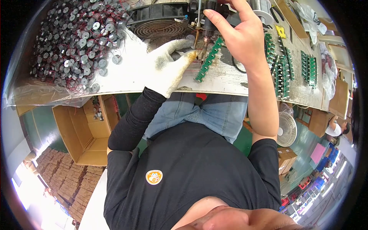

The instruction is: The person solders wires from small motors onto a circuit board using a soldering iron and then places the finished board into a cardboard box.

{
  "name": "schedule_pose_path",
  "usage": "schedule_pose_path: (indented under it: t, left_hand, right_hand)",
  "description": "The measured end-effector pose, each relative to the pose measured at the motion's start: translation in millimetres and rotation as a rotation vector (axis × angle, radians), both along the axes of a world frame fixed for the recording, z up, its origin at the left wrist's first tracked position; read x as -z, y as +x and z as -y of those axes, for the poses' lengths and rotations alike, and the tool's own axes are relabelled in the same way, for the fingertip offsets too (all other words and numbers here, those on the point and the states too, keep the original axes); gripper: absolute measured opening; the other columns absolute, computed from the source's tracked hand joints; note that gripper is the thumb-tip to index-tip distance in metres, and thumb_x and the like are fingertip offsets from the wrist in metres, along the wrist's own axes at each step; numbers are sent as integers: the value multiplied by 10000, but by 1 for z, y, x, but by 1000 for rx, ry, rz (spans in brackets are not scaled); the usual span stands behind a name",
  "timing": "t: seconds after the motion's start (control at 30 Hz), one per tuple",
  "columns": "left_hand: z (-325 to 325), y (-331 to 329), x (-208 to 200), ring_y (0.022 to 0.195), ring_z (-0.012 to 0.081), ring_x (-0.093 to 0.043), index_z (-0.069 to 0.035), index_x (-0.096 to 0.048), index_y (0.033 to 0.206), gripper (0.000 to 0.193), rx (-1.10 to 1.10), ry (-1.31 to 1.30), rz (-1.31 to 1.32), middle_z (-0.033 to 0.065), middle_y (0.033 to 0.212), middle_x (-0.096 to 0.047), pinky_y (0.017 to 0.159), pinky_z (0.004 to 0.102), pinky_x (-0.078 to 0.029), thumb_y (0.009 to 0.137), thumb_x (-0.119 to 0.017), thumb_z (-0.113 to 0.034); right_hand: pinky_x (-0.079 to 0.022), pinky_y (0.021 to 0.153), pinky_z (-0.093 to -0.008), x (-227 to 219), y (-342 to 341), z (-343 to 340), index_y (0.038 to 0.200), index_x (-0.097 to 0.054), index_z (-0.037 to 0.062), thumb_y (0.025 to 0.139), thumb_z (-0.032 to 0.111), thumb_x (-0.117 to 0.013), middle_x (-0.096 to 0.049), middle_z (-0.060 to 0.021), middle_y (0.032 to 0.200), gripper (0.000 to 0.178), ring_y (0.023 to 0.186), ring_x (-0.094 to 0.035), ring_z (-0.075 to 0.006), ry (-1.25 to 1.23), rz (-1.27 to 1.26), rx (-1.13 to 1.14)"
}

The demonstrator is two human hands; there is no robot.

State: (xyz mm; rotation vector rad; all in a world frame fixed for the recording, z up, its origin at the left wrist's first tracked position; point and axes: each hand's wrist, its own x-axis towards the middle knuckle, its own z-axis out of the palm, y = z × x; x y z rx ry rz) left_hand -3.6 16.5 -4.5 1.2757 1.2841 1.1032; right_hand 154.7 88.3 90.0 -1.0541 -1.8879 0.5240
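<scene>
My left hand [168, 63], in a white work glove with stained fingertips, is closed in a pinch beside a narrow green circuit-board strip [210, 59]. Whatever lies between its fingertips is too small to make out. My bare right hand [243, 36] is at the top, its thumb and fingers about the black handle of a soldering iron [208, 26]. The iron points down, its tip close to the strip and the gloved fingers. A thin brownish tube [197, 38] runs down beside it.
A large heap of small round grey metal parts [82, 42] with red wires covers the table's left. Behind my left hand lies a round, brown-crusted coil [161, 29]. More green board strips [282, 74] and a solder spool [262, 9] are at right. A cardboard box [82, 134] stands below left.
</scene>
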Motion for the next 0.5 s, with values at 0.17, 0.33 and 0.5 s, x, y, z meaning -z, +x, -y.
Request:
schedule_pose_path:
  t: [0.17, 0.33, 0.5]
  left_hand:
    - [1, 3, -10, 825, 95, -582, 18, -632, 1097, 302, -101, 0, 158, 72, 962, -667, 754, 247, -475, 841, -678, -136]
    - [11, -2, -14, 807, 91, -561, 3, -611, 1085, 286, -297, -19, 176, 61, 951, -639, 742, 228, -457, 850, -684, -141]
    - [37, -17, -8, 877, 102, -555, 15, -568, 1131, 322, -472, -16, 304, 66, 999, -614, 780, 238, -453, 861, -678, -121]
  right_hand:
    - [-453, 879, -293, 3, 1, -1, 1304, -471, -30, 785, 66, -697, -588, -151, 1121, 574, 998, -580, -212, 69, 11, -9]
    - [-454, 878, -292, -1, 0, 1, 1309, -469, -24, 787, 68, -696, -589, -150, 1118, 576, 998, -580, -209, 27, 3, -8]
    - [-438, 909, -306, 14, 13, 7, 1298, -488, 1, 814, 58, -682, -596, -131, 1155, 524, 1040, -569, -206, 20, 16, 88]
